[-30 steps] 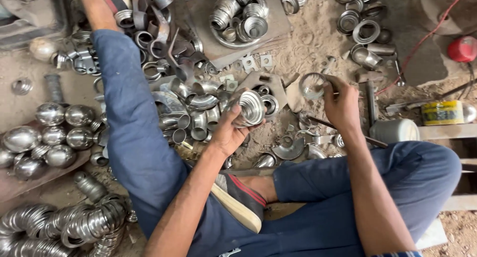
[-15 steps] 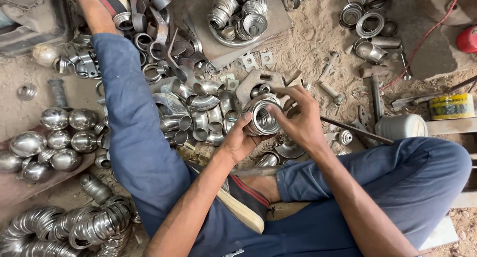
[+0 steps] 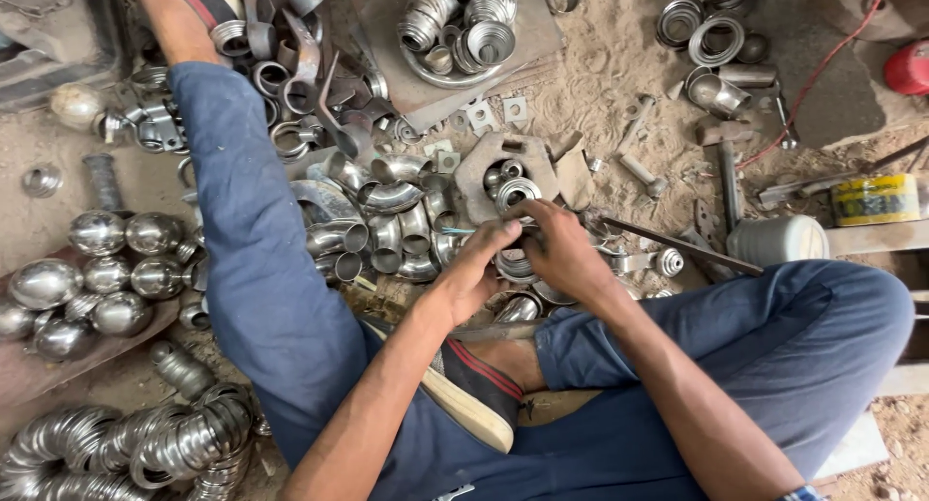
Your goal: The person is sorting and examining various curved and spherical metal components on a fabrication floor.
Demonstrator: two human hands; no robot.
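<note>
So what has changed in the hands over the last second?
The right hand left the far pile, where it was picking at a small part, and came in to meet the left hand. The round metal fitting that the left hand held alone is now gripped by both, lower and closer to the body. The steel balls, elbow pipes and stacked rings lie as before.

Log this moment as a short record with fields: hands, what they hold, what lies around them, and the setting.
Left hand: fingers closed on the stacked metal rings, from the left.
Right hand: fingers closed on the same rings, from the right.
Left of the hands: shiny pipe elbows; further left, polished metal balls.
Above the hands: flat metal plate with a round hole.
Right: long metal rod, yellow tape roll.
Setting: sandy ground; person sits in blue trousers.
</note>
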